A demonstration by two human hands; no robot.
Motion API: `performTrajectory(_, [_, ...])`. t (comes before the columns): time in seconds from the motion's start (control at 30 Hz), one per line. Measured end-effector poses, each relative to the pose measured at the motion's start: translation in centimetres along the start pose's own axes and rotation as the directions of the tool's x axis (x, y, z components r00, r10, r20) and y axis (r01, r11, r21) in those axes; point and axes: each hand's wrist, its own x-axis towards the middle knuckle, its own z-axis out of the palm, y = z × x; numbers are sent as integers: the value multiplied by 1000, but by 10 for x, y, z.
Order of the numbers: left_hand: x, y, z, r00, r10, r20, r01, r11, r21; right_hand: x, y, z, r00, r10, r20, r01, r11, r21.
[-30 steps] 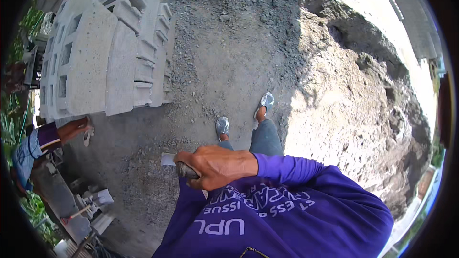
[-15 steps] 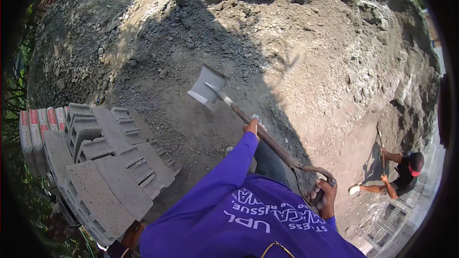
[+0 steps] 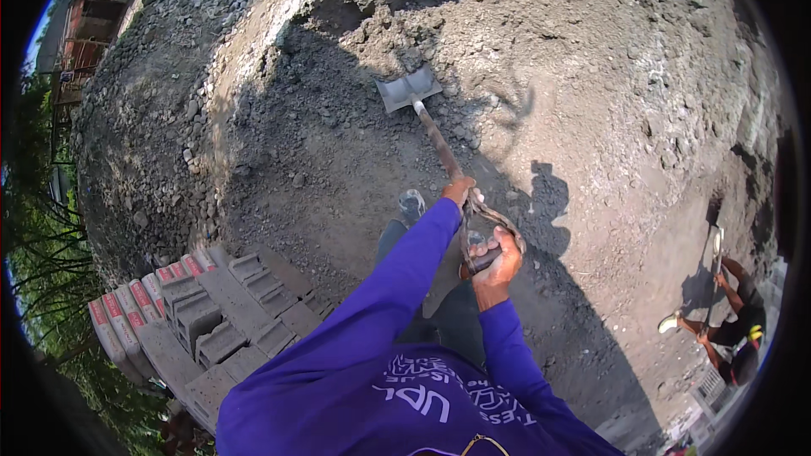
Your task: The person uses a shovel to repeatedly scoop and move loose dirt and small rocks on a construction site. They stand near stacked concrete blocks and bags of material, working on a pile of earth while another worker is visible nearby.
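Note:
Both of my hands hold a shovel (image 3: 441, 145) with a wooden shaft and a D-shaped grip end. Its flat grey metal blade (image 3: 405, 91) points away from me, at the foot of a heap of loose gravelly soil (image 3: 541, 42); no load shows on it. My left hand (image 3: 459, 190) is closed around the shaft just ahead of where it splits into the grip. Closer to my body, my right hand (image 3: 497, 263) wraps the crossbar of the grip. Purple sleeves cover both my arms.
At the left, grey concrete blocks (image 3: 245, 312) are stacked beside several white and red bags (image 3: 127, 312). A co-worker (image 3: 735, 312) handles a long-handled tool (image 3: 717, 245) at the far right. My dusty shoe (image 3: 411, 205) stands on the ground left of the shaft. Stones (image 3: 186, 118) lie at the upper left.
The shovel blade has swung forward and rightward, away from me. My right hand has moved up and left, bringing it close to my left hand. The view has shifted as well.

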Motion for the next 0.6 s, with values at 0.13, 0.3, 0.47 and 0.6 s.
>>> performTrajectory(0.13, [-38, 43, 27, 997, -70, 25, 69, 997, 28, -19, -12, 46, 1000, -26, -6, 26, 1000, -9])
performTrajectory(0.3, [62, 152, 25, 995, -38, 88, 43, 998, -49, 69, 39, 135, 971, -211, 115, 221, 971, -89])
performTrajectory(0.47, [113, 117, -4, 1000, 10, 17, -14, 960, 279, 134, 84, 72, 977, -184, -108, 157, 961, -226])
performTrajectory(0.6, [156, 126, -44, 991, -130, -7, 100, 725, 681, 147, 95, 51, 972, -232, -22, 216, 932, -292])
